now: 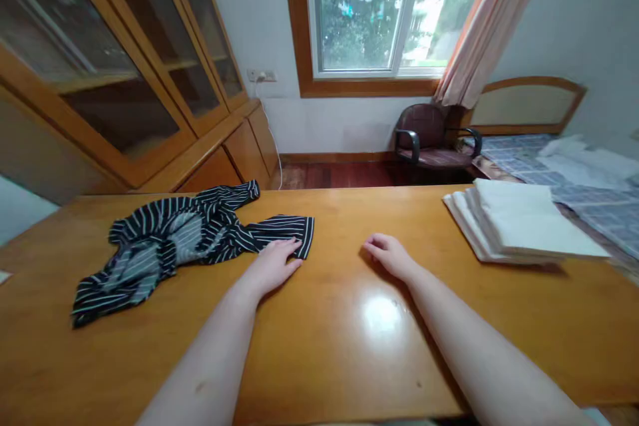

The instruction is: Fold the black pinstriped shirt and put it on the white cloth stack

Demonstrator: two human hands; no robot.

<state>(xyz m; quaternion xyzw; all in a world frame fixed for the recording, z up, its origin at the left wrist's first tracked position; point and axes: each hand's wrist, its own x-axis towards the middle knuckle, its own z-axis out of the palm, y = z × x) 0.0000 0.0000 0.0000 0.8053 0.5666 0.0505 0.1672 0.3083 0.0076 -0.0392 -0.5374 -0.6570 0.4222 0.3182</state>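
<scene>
A crumpled black-and-white striped garment point(184, 239) lies on the left half of a wooden table point(349, 333). My left hand point(273, 265) lies flat with fingers stretched out, its fingertips resting on the end of the garment's sleeve. My right hand point(388, 254) rests on the bare tabletop a little to the right, fingers loosely curled inward, holding nothing that I can see.
A stack of folded white cloths point(519, 221) sits at the table's right end. Beyond the table stand a dark armchair point(432, 136), a bed point(574, 173) with white sheets, a glass-fronted wooden cabinet point(124, 73) at left, and a window point(384, 6) with a curtain.
</scene>
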